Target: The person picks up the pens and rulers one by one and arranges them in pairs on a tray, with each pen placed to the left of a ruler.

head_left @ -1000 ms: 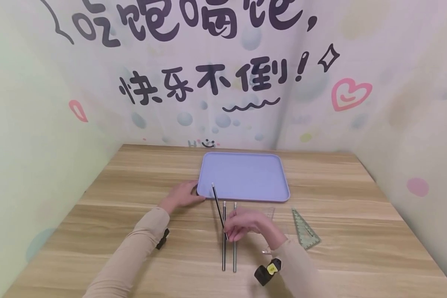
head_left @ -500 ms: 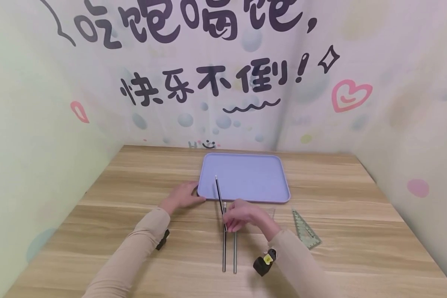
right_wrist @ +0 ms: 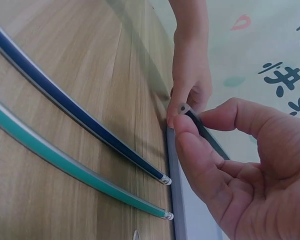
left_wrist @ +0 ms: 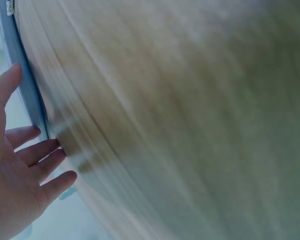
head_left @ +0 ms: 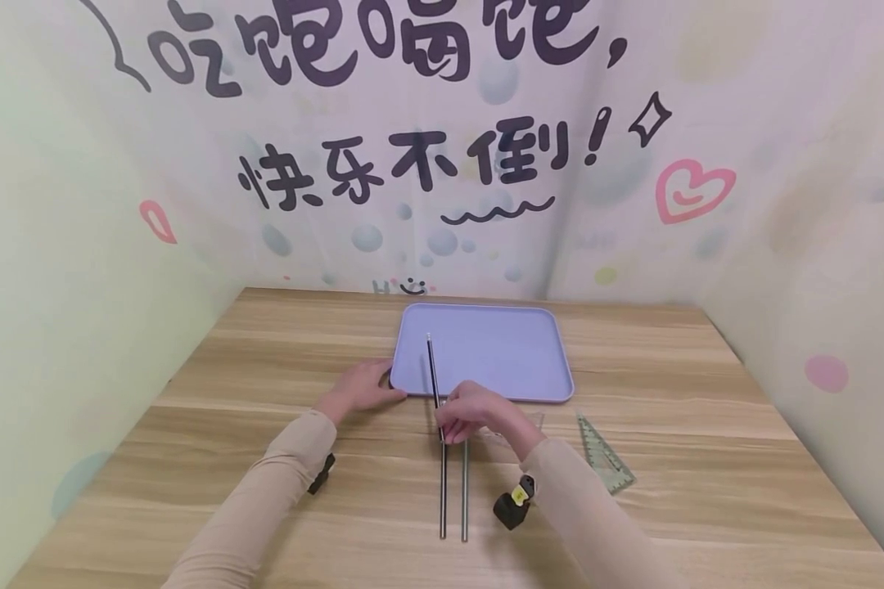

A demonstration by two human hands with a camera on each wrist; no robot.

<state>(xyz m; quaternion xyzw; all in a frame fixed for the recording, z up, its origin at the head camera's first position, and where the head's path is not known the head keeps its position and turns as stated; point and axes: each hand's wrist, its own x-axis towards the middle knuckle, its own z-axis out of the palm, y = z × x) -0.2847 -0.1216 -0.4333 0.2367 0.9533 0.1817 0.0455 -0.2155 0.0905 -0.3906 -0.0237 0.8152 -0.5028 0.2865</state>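
Observation:
My right hand pinches a dark pencil near its unsharpened lead end. The pencil slants away from me, its eraser end over the left part of the lilac tray. Beneath that hand, a dark blue pencil and a green pencil lie side by side on the table, eraser ends toward the tray. My left hand is at the tray's near left corner. In the left wrist view its fingers are spread loosely along the tray's edge.
Right of the pencils lies a green set square. A clear plastic piece is partly hidden behind my right forearm. The wooden table meets a printed wall cloth behind the tray.
My right hand has moved forward with the dark pencil, whose eraser end now reaches farther over the tray. My left hand and the two lying pencils have stayed in place.

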